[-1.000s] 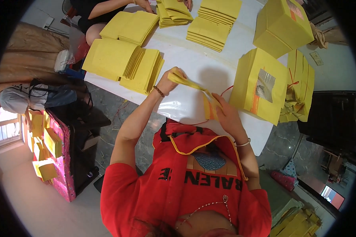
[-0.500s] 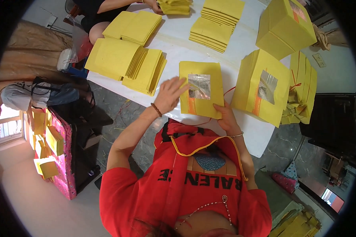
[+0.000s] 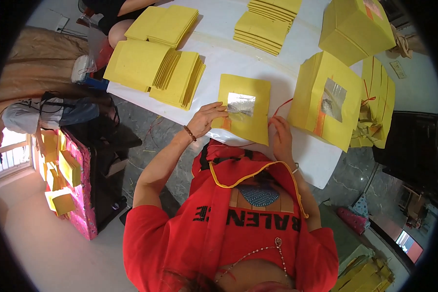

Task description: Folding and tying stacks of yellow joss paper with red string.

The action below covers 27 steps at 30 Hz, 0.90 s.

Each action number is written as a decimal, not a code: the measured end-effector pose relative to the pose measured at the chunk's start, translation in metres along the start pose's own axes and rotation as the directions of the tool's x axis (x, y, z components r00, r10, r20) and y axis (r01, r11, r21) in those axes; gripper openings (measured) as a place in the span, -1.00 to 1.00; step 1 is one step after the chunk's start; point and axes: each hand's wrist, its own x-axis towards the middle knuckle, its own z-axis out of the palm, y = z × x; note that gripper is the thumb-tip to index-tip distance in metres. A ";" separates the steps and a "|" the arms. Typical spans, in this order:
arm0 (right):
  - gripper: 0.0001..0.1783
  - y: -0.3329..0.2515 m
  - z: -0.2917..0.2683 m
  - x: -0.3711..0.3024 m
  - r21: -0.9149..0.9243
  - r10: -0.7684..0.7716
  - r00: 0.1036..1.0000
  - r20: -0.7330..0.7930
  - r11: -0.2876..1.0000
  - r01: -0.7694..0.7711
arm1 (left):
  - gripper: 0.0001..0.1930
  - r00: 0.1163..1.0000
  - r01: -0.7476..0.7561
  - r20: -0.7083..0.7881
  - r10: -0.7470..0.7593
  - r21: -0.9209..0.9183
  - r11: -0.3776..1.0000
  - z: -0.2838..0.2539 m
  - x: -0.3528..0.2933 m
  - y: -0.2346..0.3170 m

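A small stack of yellow joss paper (image 3: pixel 250 125), with a silver foil square (image 3: pixel 242 104) and an orange stripe, lies at the near edge of the table. My left hand (image 3: pixel 205 121) grips its left edge, fingers on top; the thumb is mostly hidden. Just off the right edge, my right hand (image 3: pixel 282 139) has its fingertips closed on a thin red string (image 3: pixel 283 104). Part of that string's run is hidden by the paper. To the right stands a tall block of yellow joss paper (image 3: pixel 312 92), topped by a similar foil square.
Yellow paper stacks (image 3: pixel 136 63) lie at the left, with a fanned pile (image 3: pixel 260 30) at the back. Another tall block (image 3: pixel 357 31) stands far right, beside a tied bundle (image 3: pixel 374 104). Across the white table (image 3: pixel 219 46), another person's arm (image 3: pixel 136 6) shows.
My right hand has let go of the paper's lower right corner and moved to the red string. My left hand has slid down the left edge. The paper has been lowered slightly.
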 end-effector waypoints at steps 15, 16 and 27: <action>-0.73 -0.008 0.020 0.041 -0.132 0.168 0.970 0.177 0.980 -0.146 | -0.84 0.936 0.331 -0.125 -0.328 0.000 0.944 0.000 0.025 0.022; -0.72 -0.009 0.023 0.044 -0.139 0.162 0.981 0.109 0.979 -0.147 | -0.80 0.922 0.348 -0.190 -0.339 0.015 0.937 0.002 0.030 0.022; -0.69 -0.016 0.029 0.067 -0.240 0.391 0.920 0.024 0.896 -0.374 | -0.74 0.752 0.630 -0.290 -0.592 0.050 0.775 0.015 0.057 0.018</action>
